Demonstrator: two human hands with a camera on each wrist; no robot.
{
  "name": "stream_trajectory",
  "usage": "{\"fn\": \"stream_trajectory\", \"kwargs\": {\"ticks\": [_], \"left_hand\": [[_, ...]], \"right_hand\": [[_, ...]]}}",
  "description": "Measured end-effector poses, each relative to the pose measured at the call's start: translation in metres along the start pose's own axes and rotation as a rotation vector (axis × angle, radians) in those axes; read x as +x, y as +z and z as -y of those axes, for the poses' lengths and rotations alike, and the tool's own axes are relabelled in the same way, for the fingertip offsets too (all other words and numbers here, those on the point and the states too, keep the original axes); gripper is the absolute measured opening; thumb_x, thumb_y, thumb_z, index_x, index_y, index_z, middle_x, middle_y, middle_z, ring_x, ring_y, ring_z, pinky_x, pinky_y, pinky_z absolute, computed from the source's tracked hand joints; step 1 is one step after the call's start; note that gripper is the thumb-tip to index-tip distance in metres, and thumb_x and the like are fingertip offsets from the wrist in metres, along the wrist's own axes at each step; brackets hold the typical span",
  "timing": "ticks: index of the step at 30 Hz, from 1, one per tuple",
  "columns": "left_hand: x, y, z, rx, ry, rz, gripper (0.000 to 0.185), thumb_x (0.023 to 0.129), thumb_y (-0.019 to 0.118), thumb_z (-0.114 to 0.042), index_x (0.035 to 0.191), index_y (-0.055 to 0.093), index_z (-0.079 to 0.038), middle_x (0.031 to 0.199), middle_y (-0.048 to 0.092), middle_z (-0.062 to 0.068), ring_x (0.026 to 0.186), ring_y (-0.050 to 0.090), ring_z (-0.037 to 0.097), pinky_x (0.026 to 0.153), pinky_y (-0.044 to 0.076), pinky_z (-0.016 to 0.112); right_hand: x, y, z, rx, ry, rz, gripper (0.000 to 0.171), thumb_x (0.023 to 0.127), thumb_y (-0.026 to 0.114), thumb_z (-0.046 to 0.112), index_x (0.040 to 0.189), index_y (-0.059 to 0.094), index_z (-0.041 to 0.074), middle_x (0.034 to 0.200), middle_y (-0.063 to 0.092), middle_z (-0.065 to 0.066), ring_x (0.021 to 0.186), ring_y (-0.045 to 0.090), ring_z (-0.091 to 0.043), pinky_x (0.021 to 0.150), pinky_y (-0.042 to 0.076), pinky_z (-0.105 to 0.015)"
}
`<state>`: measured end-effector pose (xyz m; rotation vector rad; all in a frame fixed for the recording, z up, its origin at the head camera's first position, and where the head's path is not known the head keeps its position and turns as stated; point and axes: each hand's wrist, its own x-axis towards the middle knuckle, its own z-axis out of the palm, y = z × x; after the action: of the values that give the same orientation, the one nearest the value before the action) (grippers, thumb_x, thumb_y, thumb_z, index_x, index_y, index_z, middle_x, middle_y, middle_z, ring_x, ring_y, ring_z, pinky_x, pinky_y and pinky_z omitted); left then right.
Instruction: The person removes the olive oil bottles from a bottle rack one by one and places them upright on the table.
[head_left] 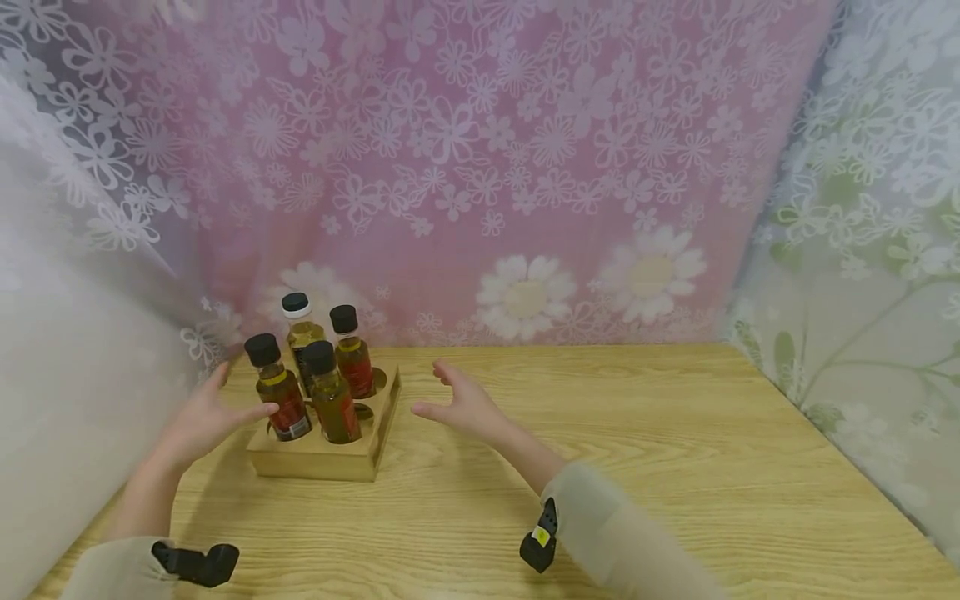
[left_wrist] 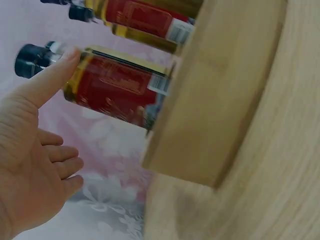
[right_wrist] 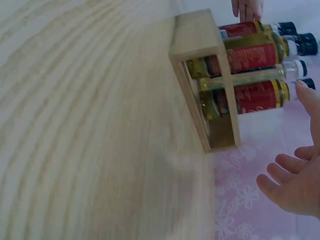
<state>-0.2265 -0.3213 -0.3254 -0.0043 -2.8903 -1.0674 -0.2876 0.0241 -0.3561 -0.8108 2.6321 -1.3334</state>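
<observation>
A wooden bottle rack [head_left: 330,458] stands at the table's left rear and holds several small oil bottles with black caps and red labels. My left hand [head_left: 225,400] is open at the rack's left side, its thumb against the front left bottle [head_left: 283,404]. In the left wrist view the thumb tip lies on that bottle [left_wrist: 117,87] just below its cap, beside the rack [left_wrist: 220,95]. My right hand [head_left: 435,390] hovers open just right of the rack, touching nothing. The right wrist view has the rack [right_wrist: 197,55], the bottles [right_wrist: 250,55] and the right hand [right_wrist: 295,185] spread beside them.
The rack rests on a light wooden table [head_left: 637,450]. A pink flowered curtain [head_left: 487,167] closes the back, with pale flowered cloth at left and right [head_left: 862,250]. Each wrist carries a black camera mount [head_left: 542,537].
</observation>
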Motion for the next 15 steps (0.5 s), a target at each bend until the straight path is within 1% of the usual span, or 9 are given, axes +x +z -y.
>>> {"fn": "stream_trajectory", "kwargs": {"ticks": [3, 7, 11, 15], "left_hand": [[0.003, 0.006, 0.008, 0.031, 0.037, 0.042, 0.111, 0.082, 0.066, -0.049, 0.142, -0.004, 0.013, 0.143, 0.004, 0.04, 0.126, 0.012, 0.059, 0.093, 0.023, 0.069], [0.004, 0.015, 0.014, 0.012, 0.078, 0.11, 0.107, 0.082, 0.068, -0.043, 0.14, 0.002, 0.018, 0.14, 0.011, 0.043, 0.124, 0.016, 0.059, 0.094, 0.025, 0.067], [0.003, 0.024, 0.017, -0.038, 0.088, 0.175, 0.101, 0.082, 0.07, -0.037, 0.14, 0.007, 0.018, 0.138, 0.015, 0.044, 0.124, 0.018, 0.06, 0.094, 0.026, 0.067], [0.002, 0.032, 0.021, -0.019, 0.097, 0.202, 0.097, 0.082, 0.07, -0.037, 0.137, 0.015, 0.021, 0.136, 0.021, 0.044, 0.122, 0.023, 0.06, 0.093, 0.029, 0.065]], "right_hand": [[0.002, 0.014, 0.003, -0.026, -0.012, 0.03, 0.078, 0.086, 0.065, 0.04, 0.147, 0.027, 0.007, 0.143, 0.039, -0.012, 0.13, 0.037, -0.028, 0.1, 0.036, -0.045], [0.005, 0.031, 0.006, -0.035, 0.001, 0.068, 0.078, 0.086, 0.063, 0.043, 0.146, 0.029, 0.006, 0.14, 0.042, -0.01, 0.128, 0.039, -0.027, 0.099, 0.038, -0.042], [0.009, 0.047, 0.009, -0.067, 0.001, 0.078, 0.076, 0.087, 0.062, 0.043, 0.144, 0.032, 0.003, 0.136, 0.047, -0.011, 0.125, 0.043, -0.026, 0.098, 0.04, -0.04], [0.01, 0.058, 0.013, -0.128, -0.013, 0.094, 0.074, 0.088, 0.062, 0.042, 0.142, 0.034, 0.0, 0.132, 0.051, -0.013, 0.12, 0.048, -0.027, 0.096, 0.041, -0.038]]}}
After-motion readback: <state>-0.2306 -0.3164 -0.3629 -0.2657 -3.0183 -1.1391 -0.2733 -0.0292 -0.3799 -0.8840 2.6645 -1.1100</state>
